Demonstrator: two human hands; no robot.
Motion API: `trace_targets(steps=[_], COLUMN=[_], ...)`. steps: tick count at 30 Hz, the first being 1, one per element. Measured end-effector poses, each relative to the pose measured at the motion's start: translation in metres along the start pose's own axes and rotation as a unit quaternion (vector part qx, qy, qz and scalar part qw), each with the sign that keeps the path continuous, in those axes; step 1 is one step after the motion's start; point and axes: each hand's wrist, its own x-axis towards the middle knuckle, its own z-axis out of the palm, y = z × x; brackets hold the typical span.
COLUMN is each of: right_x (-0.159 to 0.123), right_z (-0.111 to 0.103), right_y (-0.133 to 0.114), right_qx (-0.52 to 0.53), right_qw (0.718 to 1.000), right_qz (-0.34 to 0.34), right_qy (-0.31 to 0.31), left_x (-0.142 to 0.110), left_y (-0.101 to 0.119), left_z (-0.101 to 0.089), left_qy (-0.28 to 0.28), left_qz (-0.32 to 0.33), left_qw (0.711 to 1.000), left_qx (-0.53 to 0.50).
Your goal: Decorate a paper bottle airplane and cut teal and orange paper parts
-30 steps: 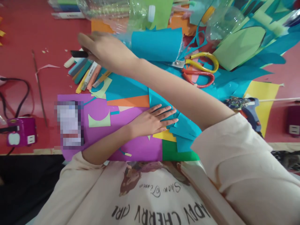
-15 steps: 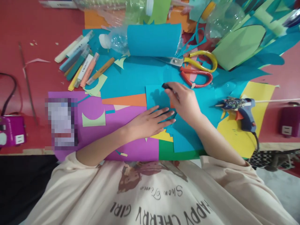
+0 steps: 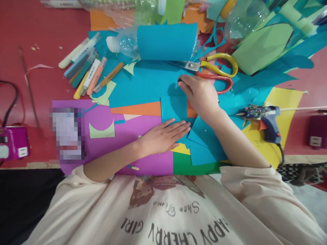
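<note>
My left hand (image 3: 165, 134) lies flat with fingers stretched out, pressing down a small blue paper piece (image 3: 175, 109) on the purple sheet (image 3: 107, 115). My right hand (image 3: 200, 95) is closed around a black marker (image 3: 180, 80) whose tip shows at the thumb, just above that blue piece and on the larger blue sheet (image 3: 143, 85). Yellow-and-red scissors (image 3: 217, 69) lie right beyond my right hand.
A pile of markers (image 3: 85, 69) lies at the upper left. A plastic bottle wrapped in blue paper (image 3: 163, 42) lies behind. A blue glue gun (image 3: 263, 115) rests at right on yellow paper. Purple power boxes (image 3: 12, 146) sit at both table sides. Green and blue cut paper (image 3: 263, 47) fills the upper right.
My right hand picked a black marker from the pile at upper left, brought it across to the blue paper by my left hand, then shifted slightly up. My left hand stayed flat.
</note>
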Motion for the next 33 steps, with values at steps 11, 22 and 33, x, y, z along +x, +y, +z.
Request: trace_targets(steps=[11,22,33], right_x=[0.013,-0.026,-0.035], right_z=[0.001,-0.007,-0.008], right_y=[-0.012,-0.004,-0.001], right_qx=[0.011,0.218,0.279], right_qw=[0.999,0.965,0.95], right_qz=[0.041,-0.041,0.051], right_qy=[0.028,0.139,0.13], left_x=[-0.002,-0.002,-0.002], left_y=[0.0,0.002,0.003], left_z=[0.002,0.004,0.007], left_qy=[-0.02,0.008,0.031], left_qz=[0.006,-0.007,-0.01], left_qw=[1.0,0.999,0.999], left_qx=[0.012,0.031,0.034])
